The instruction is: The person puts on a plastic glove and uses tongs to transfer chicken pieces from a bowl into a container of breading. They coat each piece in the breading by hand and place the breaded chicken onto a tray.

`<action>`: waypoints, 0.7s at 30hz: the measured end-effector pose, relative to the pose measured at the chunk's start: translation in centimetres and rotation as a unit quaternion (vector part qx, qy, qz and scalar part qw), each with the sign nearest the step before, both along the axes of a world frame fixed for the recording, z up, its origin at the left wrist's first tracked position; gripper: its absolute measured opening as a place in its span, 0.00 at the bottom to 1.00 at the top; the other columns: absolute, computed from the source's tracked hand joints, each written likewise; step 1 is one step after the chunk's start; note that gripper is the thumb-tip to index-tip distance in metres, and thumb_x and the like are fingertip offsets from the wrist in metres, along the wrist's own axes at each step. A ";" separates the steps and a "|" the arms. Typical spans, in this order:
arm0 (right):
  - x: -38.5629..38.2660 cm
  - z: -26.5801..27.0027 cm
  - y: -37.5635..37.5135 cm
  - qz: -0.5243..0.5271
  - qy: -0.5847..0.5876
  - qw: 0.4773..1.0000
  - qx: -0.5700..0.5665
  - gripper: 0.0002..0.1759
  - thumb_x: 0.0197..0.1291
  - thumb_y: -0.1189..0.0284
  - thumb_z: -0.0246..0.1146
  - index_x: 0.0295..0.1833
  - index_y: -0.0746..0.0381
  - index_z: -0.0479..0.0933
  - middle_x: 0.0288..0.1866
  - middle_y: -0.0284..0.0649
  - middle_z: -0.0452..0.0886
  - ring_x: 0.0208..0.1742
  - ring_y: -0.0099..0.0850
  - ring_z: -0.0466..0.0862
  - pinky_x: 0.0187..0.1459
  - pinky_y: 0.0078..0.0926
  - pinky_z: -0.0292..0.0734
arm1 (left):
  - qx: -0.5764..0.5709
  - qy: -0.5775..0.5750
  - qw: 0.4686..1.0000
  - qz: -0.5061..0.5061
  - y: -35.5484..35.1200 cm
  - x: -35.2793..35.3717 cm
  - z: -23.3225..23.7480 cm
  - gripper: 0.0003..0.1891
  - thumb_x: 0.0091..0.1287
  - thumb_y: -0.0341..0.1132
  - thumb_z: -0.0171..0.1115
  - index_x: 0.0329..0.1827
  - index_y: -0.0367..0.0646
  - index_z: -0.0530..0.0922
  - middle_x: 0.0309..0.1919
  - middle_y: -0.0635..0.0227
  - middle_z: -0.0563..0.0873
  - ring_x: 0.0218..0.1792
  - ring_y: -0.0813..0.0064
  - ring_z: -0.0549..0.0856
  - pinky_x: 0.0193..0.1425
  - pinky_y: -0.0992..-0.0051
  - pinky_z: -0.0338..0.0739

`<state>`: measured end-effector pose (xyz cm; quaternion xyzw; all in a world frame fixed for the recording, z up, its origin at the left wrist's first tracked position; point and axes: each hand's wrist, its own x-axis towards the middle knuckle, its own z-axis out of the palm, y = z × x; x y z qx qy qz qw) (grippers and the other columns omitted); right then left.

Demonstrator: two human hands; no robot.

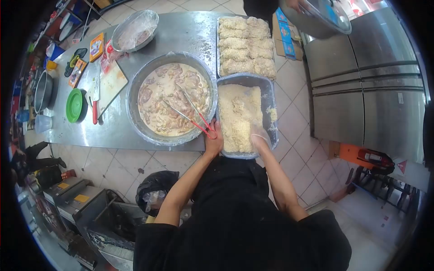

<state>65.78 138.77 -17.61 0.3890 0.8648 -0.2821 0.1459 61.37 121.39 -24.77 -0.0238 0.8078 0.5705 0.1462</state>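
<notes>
My left hand is at the red handles of the metal tongs, by the near right rim of a large round bowl. The tongs' tips rest in the bowl, among meat pieces in a pale liquid. My right hand, in a clear glove, touches the crumbs at the near right corner of a grey tub. Its fingers are partly hidden and blurred. Yellowish crumbs fill much of the tub, with a lump among them. Beyond it, a tray holds several crumb-coated pieces in rows.
Left on the metal table are a cutting board, a red-handled knife, a green bowl and a plastic-covered bowl. Another person's hand holds a metal bowl at the top right. A black bag sits below.
</notes>
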 end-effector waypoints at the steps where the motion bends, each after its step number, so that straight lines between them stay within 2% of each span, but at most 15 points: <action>1: -0.2 -1.1 0.1 -0.162 0.064 0.971 -0.165 0.31 0.72 0.49 0.50 0.58 0.66 0.79 0.51 0.62 0.82 0.54 0.52 0.83 0.56 0.43 0.76 | -0.006 0.003 1.000 0.003 0.1 0.0 0.1 0.31 0.80 0.49 0.41 0.68 0.25 0.69 0.63 0.38 0.77 0.67 0.45 0.75 0.73 0.59 0.65; 2: -0.1 -2.2 0.4 -0.315 0.123 0.884 -0.322 0.31 0.72 0.48 0.50 0.57 0.66 0.79 0.51 0.61 0.83 0.55 0.50 0.84 0.57 0.43 0.76 | -0.004 0.005 1.000 0.005 0.0 0.0 0.1 0.31 0.80 0.49 0.41 0.68 0.25 0.69 0.63 0.38 0.77 0.67 0.45 0.75 0.73 0.59 0.65; 3: -0.6 -1.3 0.5 -0.313 0.124 0.885 -0.322 0.31 0.72 0.48 0.50 0.57 0.66 0.79 0.51 0.61 0.83 0.55 0.50 0.84 0.57 0.43 0.76 | -0.004 0.000 1.000 -0.009 -0.2 0.0 0.2 0.32 0.81 0.50 0.41 0.69 0.24 0.67 0.63 0.39 0.76 0.67 0.48 0.74 0.73 0.61 0.65; 5: -2.5 1.5 0.9 -0.343 0.201 0.785 -0.476 0.30 0.72 0.49 0.55 0.53 0.68 0.81 0.42 0.43 0.85 0.48 0.35 0.84 0.53 0.37 0.77 | -0.003 -0.003 1.000 -0.019 -0.2 -0.3 0.3 0.33 0.81 0.50 0.41 0.70 0.23 0.65 0.63 0.40 0.76 0.68 0.51 0.74 0.73 0.62 0.64; 6: -3.5 1.0 1.9 -0.342 0.199 0.785 -0.476 0.30 0.72 0.49 0.55 0.53 0.68 0.81 0.42 0.43 0.85 0.48 0.35 0.84 0.53 0.37 0.77 | -0.030 0.006 0.999 -0.025 -0.2 -0.3 0.6 0.31 0.80 0.49 0.41 0.68 0.25 0.68 0.63 0.39 0.77 0.67 0.48 0.74 0.72 0.60 0.65; 7: -4.9 -0.2 3.7 -0.188 0.126 0.919 -0.322 0.33 0.71 0.46 0.53 0.58 0.67 0.79 0.50 0.51 0.83 0.54 0.42 0.83 0.59 0.38 0.75 | -0.058 0.016 0.998 -0.032 -0.2 -0.2 0.7 0.30 0.80 0.49 0.41 0.67 0.27 0.71 0.62 0.38 0.78 0.66 0.44 0.75 0.72 0.58 0.66; 8: -6.3 -1.3 4.9 -0.019 0.045 0.988 -0.145 0.36 0.71 0.44 0.51 0.62 0.66 0.77 0.58 0.59 0.81 0.60 0.49 0.81 0.64 0.39 0.72 | -0.059 0.015 0.998 -0.030 -0.2 -0.3 0.8 0.30 0.80 0.49 0.41 0.67 0.27 0.71 0.62 0.38 0.78 0.66 0.44 0.75 0.72 0.58 0.66; 10: -8.8 -3.2 4.1 0.038 0.173 0.984 -0.014 0.37 0.70 0.42 0.51 0.60 0.66 0.78 0.56 0.59 0.82 0.58 0.51 0.82 0.62 0.42 0.73 | -0.020 -0.016 0.999 -0.019 -0.2 -0.2 0.9 0.32 0.81 0.49 0.41 0.69 0.23 0.66 0.64 0.40 0.76 0.68 0.52 0.74 0.73 0.63 0.64; 12: -11.1 -6.7 4.3 0.067 0.173 0.983 -0.002 0.36 0.69 0.42 0.51 0.56 0.67 0.80 0.53 0.59 0.83 0.56 0.52 0.82 0.60 0.45 0.74 | -0.004 -0.021 1.000 -0.014 -0.2 -0.1 1.0 0.32 0.81 0.50 0.41 0.69 0.23 0.66 0.64 0.40 0.76 0.68 0.52 0.73 0.73 0.63 0.64; 14: -12.2 -6.1 3.6 0.090 0.175 0.980 0.012 0.36 0.69 0.42 0.51 0.52 0.68 0.81 0.49 0.59 0.84 0.54 0.54 0.83 0.58 0.47 0.75 | 0.014 -0.024 1.000 -0.014 -0.1 -0.1 0.3 0.32 0.81 0.50 0.41 0.69 0.23 0.67 0.64 0.40 0.76 0.68 0.52 0.73 0.73 0.63 0.64; 16: -13.1 -1.2 2.1 0.180 0.036 0.982 -0.032 0.39 0.69 0.41 0.49 0.49 0.70 0.81 0.49 0.60 0.83 0.54 0.54 0.83 0.58 0.48 0.75 | -0.031 0.019 0.999 -0.014 -0.1 0.2 -2.0 0.30 0.80 0.48 0.41 0.67 0.27 0.71 0.62 0.37 0.77 0.65 0.43 0.75 0.71 0.57 0.66; 17: -13.0 -1.4 1.5 0.182 0.035 0.982 -0.032 0.39 0.69 0.41 0.49 0.49 0.70 0.81 0.49 0.60 0.83 0.54 0.54 0.83 0.58 0.48 0.75 | -0.031 0.018 0.999 -0.012 0.0 0.2 -1.6 0.30 0.80 0.48 0.41 0.67 0.27 0.71 0.62 0.37 0.77 0.65 0.43 0.75 0.71 0.57 0.66; 19: -12.2 -1.9 0.1 0.212 -0.092 0.973 -0.008 0.38 0.68 0.38 0.46 0.49 0.64 0.84 0.48 0.63 0.82 0.51 0.55 0.83 0.54 0.48 0.76 | -0.032 0.011 0.999 0.007 -0.1 0.3 -0.4 0.30 0.80 0.48 0.41 0.66 0.27 0.72 0.62 0.37 0.77 0.65 0.43 0.76 0.71 0.56 0.66; 20: -11.7 -2.2 -0.4 0.216 -0.096 0.972 -0.011 0.38 0.68 0.38 0.46 0.49 0.64 0.84 0.48 0.63 0.82 0.51 0.55 0.83 0.54 0.48 0.76 | -0.035 0.006 0.999 0.010 -0.1 0.4 0.0 0.30 0.80 0.48 0.41 0.66 0.27 0.72 0.62 0.37 0.77 0.65 0.43 0.76 0.71 0.56 0.66; 21: -11.2 -1.8 -1.0 0.209 -0.039 0.976 0.038 0.40 0.69 0.38 0.46 0.47 0.66 0.83 0.47 0.62 0.83 0.51 0.53 0.84 0.56 0.48 0.75 | -0.034 -0.011 0.999 0.004 -0.2 0.4 0.1 0.31 0.80 0.50 0.42 0.68 0.25 0.69 0.63 0.39 0.76 0.66 0.47 0.74 0.72 0.60 0.65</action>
